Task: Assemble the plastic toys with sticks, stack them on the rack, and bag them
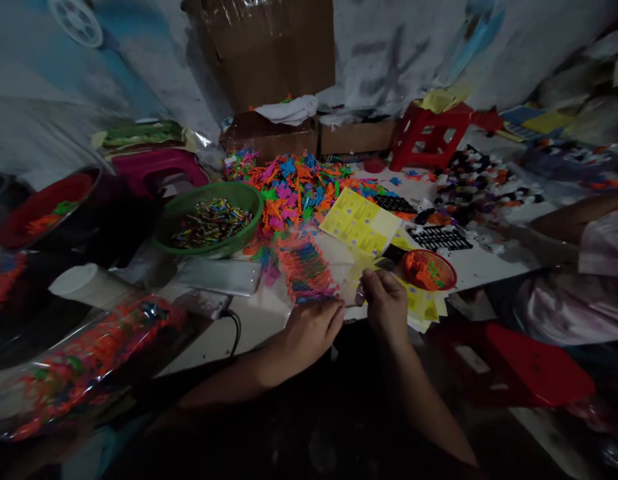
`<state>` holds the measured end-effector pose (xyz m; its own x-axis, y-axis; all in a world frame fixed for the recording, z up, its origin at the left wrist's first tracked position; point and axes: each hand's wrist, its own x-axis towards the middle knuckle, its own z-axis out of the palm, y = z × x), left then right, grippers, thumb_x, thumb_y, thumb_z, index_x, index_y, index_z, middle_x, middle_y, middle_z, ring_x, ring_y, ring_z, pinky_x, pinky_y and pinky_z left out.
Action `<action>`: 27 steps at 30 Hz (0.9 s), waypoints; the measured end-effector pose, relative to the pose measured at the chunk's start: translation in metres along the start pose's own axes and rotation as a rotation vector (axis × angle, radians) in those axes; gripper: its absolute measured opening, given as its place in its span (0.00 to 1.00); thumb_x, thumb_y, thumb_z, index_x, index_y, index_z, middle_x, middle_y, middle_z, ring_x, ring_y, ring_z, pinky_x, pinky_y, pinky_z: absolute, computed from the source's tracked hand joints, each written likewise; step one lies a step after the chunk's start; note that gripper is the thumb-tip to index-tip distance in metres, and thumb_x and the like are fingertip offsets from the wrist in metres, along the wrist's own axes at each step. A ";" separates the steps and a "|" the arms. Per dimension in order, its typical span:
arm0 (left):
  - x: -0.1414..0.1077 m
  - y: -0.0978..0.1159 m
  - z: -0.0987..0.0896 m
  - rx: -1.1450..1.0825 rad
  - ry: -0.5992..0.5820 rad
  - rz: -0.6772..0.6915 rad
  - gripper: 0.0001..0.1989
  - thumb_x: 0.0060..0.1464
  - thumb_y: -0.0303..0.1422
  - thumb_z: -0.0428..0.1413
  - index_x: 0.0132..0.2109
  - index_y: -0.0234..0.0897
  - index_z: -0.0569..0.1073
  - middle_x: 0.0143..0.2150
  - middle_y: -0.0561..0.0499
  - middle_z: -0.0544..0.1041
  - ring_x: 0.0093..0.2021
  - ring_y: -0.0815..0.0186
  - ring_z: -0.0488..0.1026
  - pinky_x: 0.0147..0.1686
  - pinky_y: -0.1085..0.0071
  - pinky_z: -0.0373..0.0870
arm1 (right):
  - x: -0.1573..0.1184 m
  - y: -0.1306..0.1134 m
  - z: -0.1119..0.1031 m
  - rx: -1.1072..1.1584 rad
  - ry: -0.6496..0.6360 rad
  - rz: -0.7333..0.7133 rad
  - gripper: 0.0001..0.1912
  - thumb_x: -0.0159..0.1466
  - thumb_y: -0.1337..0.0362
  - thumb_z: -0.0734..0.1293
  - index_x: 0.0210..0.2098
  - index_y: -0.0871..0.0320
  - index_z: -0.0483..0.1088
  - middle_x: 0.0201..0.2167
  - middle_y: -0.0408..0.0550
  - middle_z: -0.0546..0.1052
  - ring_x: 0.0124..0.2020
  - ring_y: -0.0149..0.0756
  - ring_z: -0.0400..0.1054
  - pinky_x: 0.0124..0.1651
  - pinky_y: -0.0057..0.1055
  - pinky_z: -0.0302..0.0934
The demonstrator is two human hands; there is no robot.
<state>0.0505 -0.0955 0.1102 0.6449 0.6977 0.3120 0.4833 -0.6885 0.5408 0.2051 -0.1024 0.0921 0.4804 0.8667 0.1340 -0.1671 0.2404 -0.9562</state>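
My left hand (313,330) is closed at the near end of a clear plastic bag (306,267) filled with rows of orange, green and blue plastic figures. Just to its right, my right hand (386,300) is closed in a pinch at the bag's clear open end; the thin film between the hands is blurred. Beyond my right hand, a sheet of yellow printed cards (361,222) lies tilted on the table. More yellow cards (423,305) rest beside and under a small red basket (429,270) of orange and green pieces.
A green basin (209,220) of small wrapped pieces stands left of a large colourful pile (293,183). At the left lies a filled clear bag (99,360). Red stools (431,137) stand at back and right. Another person's arm (579,213) reaches in from the right.
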 end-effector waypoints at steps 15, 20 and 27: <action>-0.005 -0.023 -0.019 -0.236 0.163 -0.192 0.18 0.47 0.39 0.57 0.18 0.35 0.61 0.17 0.57 0.61 0.20 0.75 0.57 0.22 0.76 0.54 | -0.021 -0.003 0.023 -0.298 -0.340 0.012 0.13 0.56 0.56 0.64 0.22 0.58 0.69 0.19 0.42 0.69 0.22 0.29 0.64 0.26 0.27 0.60; -0.001 -0.044 -0.052 -0.322 0.165 -0.274 0.15 0.49 0.37 0.55 0.21 0.34 0.62 0.19 0.57 0.62 0.22 0.74 0.59 0.22 0.77 0.53 | -0.005 -0.005 0.032 0.002 -0.399 0.256 0.15 0.52 0.55 0.68 0.36 0.56 0.68 0.25 0.43 0.72 0.23 0.33 0.67 0.16 0.24 0.57; -0.008 -0.045 -0.042 -0.680 0.034 -0.414 0.20 0.36 0.33 0.63 0.37 0.35 0.64 0.22 0.59 0.65 0.23 0.74 0.63 0.25 0.77 0.60 | 0.004 -0.003 0.060 -0.153 -0.579 0.183 0.16 0.53 0.51 0.66 0.26 0.58 0.66 0.20 0.40 0.69 0.18 0.25 0.62 0.18 0.22 0.56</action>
<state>-0.0011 -0.0621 0.1164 0.4679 0.8838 -0.0011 0.2058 -0.1077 0.9726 0.1556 -0.0739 0.1112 -0.0964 0.9944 0.0429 -0.0562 0.0376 -0.9977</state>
